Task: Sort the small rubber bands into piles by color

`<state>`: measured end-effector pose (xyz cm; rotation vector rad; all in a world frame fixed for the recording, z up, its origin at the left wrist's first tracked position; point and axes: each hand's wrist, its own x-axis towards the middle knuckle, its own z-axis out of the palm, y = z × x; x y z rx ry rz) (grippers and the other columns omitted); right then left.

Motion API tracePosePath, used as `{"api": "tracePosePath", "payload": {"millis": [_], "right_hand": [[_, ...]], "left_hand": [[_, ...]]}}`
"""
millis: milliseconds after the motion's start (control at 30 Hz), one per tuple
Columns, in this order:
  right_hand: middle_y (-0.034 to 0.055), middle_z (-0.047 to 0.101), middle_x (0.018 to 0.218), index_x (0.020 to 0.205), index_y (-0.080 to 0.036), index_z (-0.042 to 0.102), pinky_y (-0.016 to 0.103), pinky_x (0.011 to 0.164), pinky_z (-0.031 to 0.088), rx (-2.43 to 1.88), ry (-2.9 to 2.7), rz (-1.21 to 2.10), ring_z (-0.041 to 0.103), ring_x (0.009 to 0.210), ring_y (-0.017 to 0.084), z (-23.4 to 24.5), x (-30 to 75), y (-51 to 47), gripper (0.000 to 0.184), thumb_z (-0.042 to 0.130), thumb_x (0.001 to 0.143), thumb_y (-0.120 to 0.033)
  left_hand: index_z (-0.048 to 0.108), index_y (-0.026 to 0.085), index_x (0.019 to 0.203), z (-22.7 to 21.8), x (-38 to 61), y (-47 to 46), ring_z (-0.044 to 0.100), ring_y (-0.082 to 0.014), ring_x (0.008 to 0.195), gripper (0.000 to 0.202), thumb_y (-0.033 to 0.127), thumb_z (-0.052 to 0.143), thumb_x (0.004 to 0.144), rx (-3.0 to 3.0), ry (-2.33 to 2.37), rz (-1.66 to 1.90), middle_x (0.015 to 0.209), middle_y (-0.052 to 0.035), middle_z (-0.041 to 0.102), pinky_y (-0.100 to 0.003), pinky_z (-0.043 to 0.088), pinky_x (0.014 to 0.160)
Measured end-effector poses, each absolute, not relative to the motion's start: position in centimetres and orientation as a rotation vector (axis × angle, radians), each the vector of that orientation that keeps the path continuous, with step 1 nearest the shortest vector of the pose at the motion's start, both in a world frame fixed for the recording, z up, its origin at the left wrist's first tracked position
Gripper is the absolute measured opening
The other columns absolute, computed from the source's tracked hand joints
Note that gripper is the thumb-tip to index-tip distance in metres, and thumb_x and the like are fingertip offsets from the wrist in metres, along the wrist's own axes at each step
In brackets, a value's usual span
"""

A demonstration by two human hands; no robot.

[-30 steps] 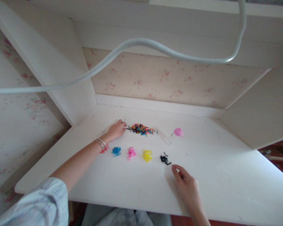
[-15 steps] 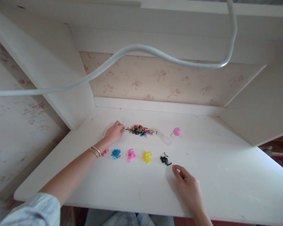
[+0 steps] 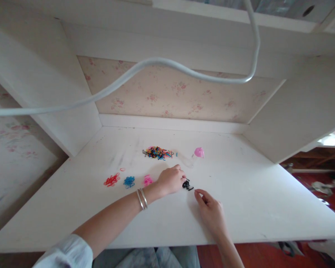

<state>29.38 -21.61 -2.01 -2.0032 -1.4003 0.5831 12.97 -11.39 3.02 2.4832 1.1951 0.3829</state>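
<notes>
Black bands (image 3: 187, 185), where did we find them?

We found them in a small heap on the white desk (image 3: 254, 193), right at the fingertips of our left hand (image 3: 171, 180) and just apart from our right hand (image 3: 210, 210).

What had changed?

Half a second earlier our left hand was up at the mixed pile (image 3: 158, 152). It had since come across to the black heap, and it hid the yellow heap we had seen before. We judged that the work had shifted from the mixed pile to the black one.

How did our hands stand?

Our left fingers were drawn into a pinch, but we could not tell whether a band sat between them. Our right hand lay loosely curled on the desk as before, holding nothing.

Could we read anything?

No. We saw no writing or brand, not even on the pink-capped bottle (image 3: 194, 156).
</notes>
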Motion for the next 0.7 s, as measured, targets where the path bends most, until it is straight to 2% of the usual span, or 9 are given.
{"api": "tracePosePath", "payload": {"millis": [133,300,433,600,700], "right_hand": [[-0.0047,0.047,0.049,0.092,-0.022,0.068,0.020,0.047,0.029,-1.994,-1.388,0.592,0.042,0.046,0.011,-1.9,29.4,-21.6,0.043,0.040,0.083,-0.053],[-0.0039,0.049,0.051,0.095,-0.021,0.068,0.020,0.048,0.031,-1.992,-1.389,0.611,0.045,0.048,0.011,-2.1,29.5,-21.7,0.045,0.039,0.083,-0.055],[-0.0025,0.054,0.053,0.094,-0.023,0.068,0.021,0.049,0.033,-2.021,-1.426,0.593,0.047,0.048,0.012,-2.1,29.5,-21.7,0.046,0.038,0.083,-0.056],[-0.0026,0.059,0.055,0.094,-0.029,0.067,0.021,0.052,0.035,-2.121,-1.512,0.562,0.054,0.053,0.014,-1.8,29.1,-21.6,0.040,0.038,0.084,-0.054],[-0.0025,0.063,0.059,0.095,-0.030,0.067,0.022,0.053,0.036,-2.168,-1.554,0.532,0.058,0.057,0.015,-1.8,28.9,-21.7,0.038,0.039,0.083,-0.053]], "left_hand": [[0.070,0.023,0.084,3.5,13.2,-11.0,0.063,-0.0153,0.075,0.032,0.034,0.041,0.089,2.439,1.175,0.462,0.091,-0.0044,0.062,-0.028,0.047,0.071],[0.065,0.020,0.095,5.5,9.0,-11.7,0.059,-0.0147,0.089,0.031,0.029,0.036,0.092,2.339,1.237,0.664,0.095,-0.0046,0.064,-0.027,0.044,0.082],[0.063,0.019,0.095,6.2,3.0,-14.4,0.059,-0.0136,0.077,0.032,0.037,0.038,0.090,2.025,1.383,0.927,0.089,-0.0040,0.065,-0.025,0.046,0.073],[0.064,0.020,0.099,3.6,-4.6,-18.4,0.061,-0.0171,0.090,0.031,0.043,0.048,0.084,1.618,1.724,1.093,0.101,-0.0037,0.068,-0.025,0.046,0.079],[0.064,0.021,0.100,1.4,-7.7,-19.7,0.062,-0.0179,0.083,0.036,0.048,0.049,0.082,1.462,1.883,1.080,0.100,-0.0028,0.069,-0.026,0.047,0.074]]}}
